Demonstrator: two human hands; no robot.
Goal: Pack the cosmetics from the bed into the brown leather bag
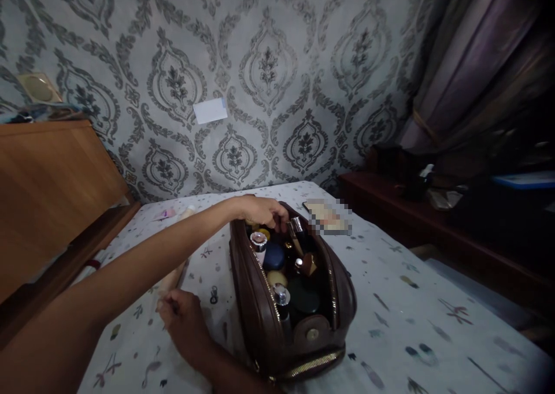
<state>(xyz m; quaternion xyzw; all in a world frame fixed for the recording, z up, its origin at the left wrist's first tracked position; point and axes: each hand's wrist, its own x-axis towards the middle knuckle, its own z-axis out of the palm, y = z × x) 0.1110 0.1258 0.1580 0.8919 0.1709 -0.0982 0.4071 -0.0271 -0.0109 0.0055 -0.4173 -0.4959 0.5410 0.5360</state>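
Observation:
A brown leather bag [254,324] stands unzipped, holding several cosmetics: silver-capped bottles [281,296], a dark blue round item [274,256] and a brown-capped item [309,264]. My left hand [264,212] reaches over its far end, fingers bent down inside beside a silver-capped bottle [296,227]; whatever they grip is hidden. Left of the bag, my right hand [184,322] is closed around the lower end of a beige tube [173,278], partly covered by my left forearm. The right arm crosses beneath the left.
The patterned white sheet [390,324] lies under the bag. A phone [327,218], its screen pixelated, rests behind it to the right. A wooden panel [47,192] rises at left. Dark furniture [381,226] and a curtain [468,76] stand at right, wallpaper [269,93] behind.

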